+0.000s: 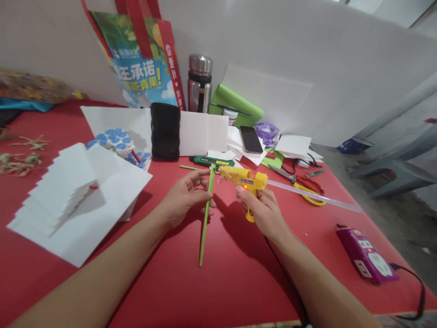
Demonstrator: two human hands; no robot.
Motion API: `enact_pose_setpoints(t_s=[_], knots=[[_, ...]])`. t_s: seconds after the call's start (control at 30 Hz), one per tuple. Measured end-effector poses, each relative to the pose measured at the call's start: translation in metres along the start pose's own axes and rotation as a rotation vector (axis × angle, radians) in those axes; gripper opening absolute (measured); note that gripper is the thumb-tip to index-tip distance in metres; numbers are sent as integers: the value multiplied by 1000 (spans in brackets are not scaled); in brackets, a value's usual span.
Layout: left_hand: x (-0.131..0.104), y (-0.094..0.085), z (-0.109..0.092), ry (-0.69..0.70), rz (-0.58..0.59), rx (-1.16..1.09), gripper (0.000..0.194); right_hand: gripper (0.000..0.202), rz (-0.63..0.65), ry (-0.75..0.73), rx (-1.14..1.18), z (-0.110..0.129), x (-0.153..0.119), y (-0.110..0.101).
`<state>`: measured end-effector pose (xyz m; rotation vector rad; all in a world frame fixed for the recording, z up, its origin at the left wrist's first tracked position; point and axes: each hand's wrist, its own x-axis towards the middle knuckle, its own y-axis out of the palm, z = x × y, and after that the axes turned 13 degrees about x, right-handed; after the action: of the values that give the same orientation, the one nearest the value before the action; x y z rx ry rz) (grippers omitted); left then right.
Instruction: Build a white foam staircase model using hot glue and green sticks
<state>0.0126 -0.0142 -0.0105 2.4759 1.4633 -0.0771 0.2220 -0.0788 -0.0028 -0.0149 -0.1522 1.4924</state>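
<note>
My left hand (191, 196) pinches a thin green strip (205, 228) between thumb and fingers, its long end slanting down toward me. My right hand (261, 207) is wrapped round the handle of a yellow hot glue gun (244, 177), whose small orange light glows. The nozzle points left and lies at or very near the strip's upper end; whether it touches, I cannot tell. From the gun's back a long clear glue stick (314, 196) sticks out to the right. Behind the hands lie a green utility knife (213, 161) and another thin green strip (189, 167).
Folded white paper (85, 191) stands at left beside blue-and-white pieces (114, 139). A black case (165, 132), steel flask (200, 84), printed bag (143, 64) and phone (251, 139) are behind. Scissors (309, 189) and a purple power strip (367, 255) lie at right; the gun's cord (287, 273) runs frontward.
</note>
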Motion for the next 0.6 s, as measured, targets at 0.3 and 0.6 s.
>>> enact_pose_setpoints(t_s=[0.3,0.6], knots=[[-1,1,0,-4,20,0,57,46,-30,-15,-1,-2,1,-2],[-1,2,-1,-11,15,1,59,45,-24,-15,-5,-1,0,-2]])
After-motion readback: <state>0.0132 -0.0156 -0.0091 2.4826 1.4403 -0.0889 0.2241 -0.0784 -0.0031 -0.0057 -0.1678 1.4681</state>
